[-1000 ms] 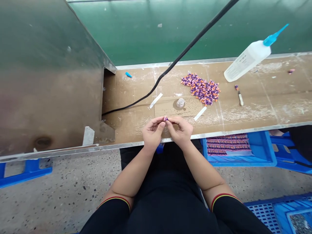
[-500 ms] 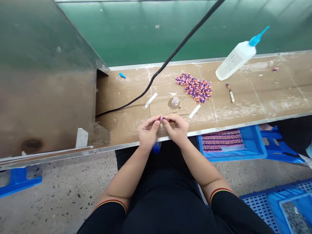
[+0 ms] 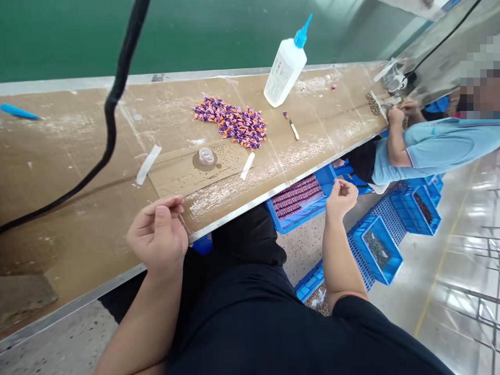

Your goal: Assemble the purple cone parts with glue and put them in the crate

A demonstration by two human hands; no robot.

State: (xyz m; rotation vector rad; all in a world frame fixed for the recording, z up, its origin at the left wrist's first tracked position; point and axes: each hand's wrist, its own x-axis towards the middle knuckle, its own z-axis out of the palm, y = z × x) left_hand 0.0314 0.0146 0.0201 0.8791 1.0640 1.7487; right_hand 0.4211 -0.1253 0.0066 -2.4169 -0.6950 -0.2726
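My left hand (image 3: 159,237) is raised at the table's near edge, below the taped-down cardboard piece (image 3: 172,174). Its fingers are curled in, and what they hold, if anything, is hidden. Far out to the right, above the blue crate with rows of striped pieces (image 3: 297,198), my right hand (image 3: 342,199) has thumb and finger pinched together; anything between them is too small to make out. A small clear cup (image 3: 206,156) stands on the wet-spotted cardboard. Behind it lies a heap of small purple, pink and orange pieces (image 3: 234,122).
A white bottle with a blue nozzle (image 3: 285,73) stands behind a small white-handled tool (image 3: 294,129). A black cable (image 3: 111,109) crosses the left side. At right a co-worker in a light blue shirt (image 3: 437,146) works at the table. Blue crates (image 3: 378,250) stand below.
My hands have parted: the right has swung far right past the table edge, while the left stays near the edge. The view has turned right, bringing a co-worker into sight.
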